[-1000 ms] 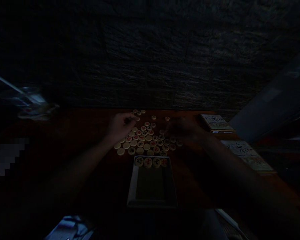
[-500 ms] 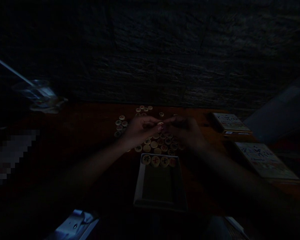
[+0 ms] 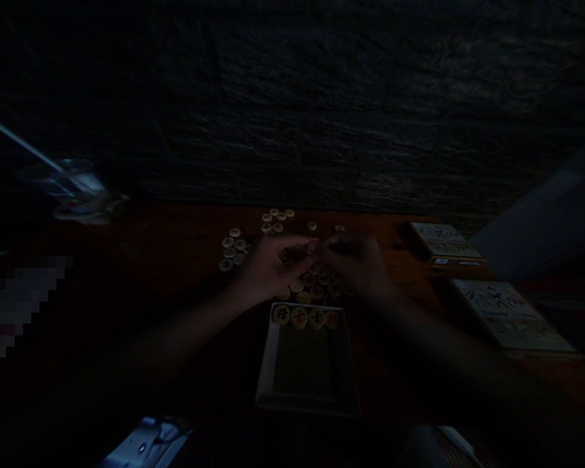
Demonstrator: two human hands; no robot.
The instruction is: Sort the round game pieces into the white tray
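My left hand (image 3: 268, 268) and my right hand (image 3: 363, 263) meet fingertip to fingertip above a spread of round wooden Chinese chess pieces (image 3: 296, 285). Both are closed in a pinch around a chess piece, which the fingers and the dim light mostly hide. Just below them on the wooden table (image 3: 199, 224) lies an open shallow box (image 3: 267, 370). Along its far end sits a row of pieces with black and red characters, among them a red-marked one (image 3: 299, 317). More loose pieces (image 3: 234, 232) lie left of and beyond my hands.
Two printed boxes (image 3: 446, 240) (image 3: 511, 315) rest on the table at the right. At the far left stands a clear cup (image 3: 80, 182) with a straw. A dark stone wall (image 3: 292, 130) closes off the back. A pale blue-lit object (image 3: 143, 445) shows at the lower left.
The piece between my fingertips showed its pale face before and is now mostly covered. My hands have stayed close together, and the view has shifted slightly.
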